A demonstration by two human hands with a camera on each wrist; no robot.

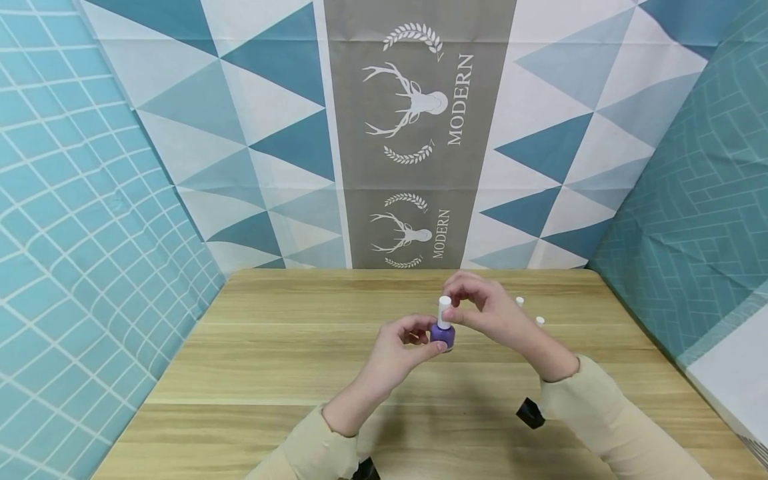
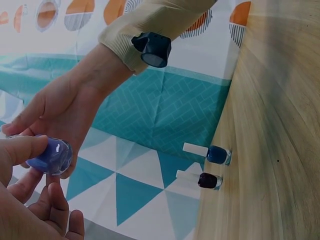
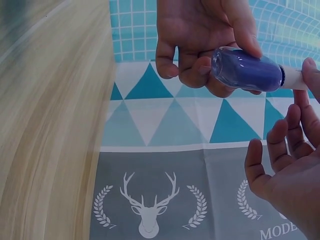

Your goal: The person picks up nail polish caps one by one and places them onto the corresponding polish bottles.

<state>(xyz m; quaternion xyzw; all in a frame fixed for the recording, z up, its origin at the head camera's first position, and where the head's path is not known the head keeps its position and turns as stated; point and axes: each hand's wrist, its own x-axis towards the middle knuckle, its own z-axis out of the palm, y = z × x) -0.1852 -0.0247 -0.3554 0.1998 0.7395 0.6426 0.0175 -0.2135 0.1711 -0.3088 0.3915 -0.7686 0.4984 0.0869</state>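
A small glass bottle of purple nail polish [image 1: 442, 337] with a tall white cap [image 1: 444, 312] is held upright above the wooden table. My left hand [image 1: 399, 347] grips the bottle's glass body between thumb and fingers. From the other side, my right hand [image 1: 483, 310] pinches the white cap between thumb and fingertips. The right wrist view shows the polish bottle [image 3: 250, 71] lengthwise, a dark ring showing between glass and cap. In the left wrist view the right hand hides the cap's end behind the bottle [image 2: 52, 156].
Two more nail polish bottles stand on the table's right side behind my right forearm, a blue one [image 2: 218, 155] and a dark one [image 2: 209, 180], both with white caps. The wooden table [image 1: 270, 373] meets patterned cloth at the back and sides.
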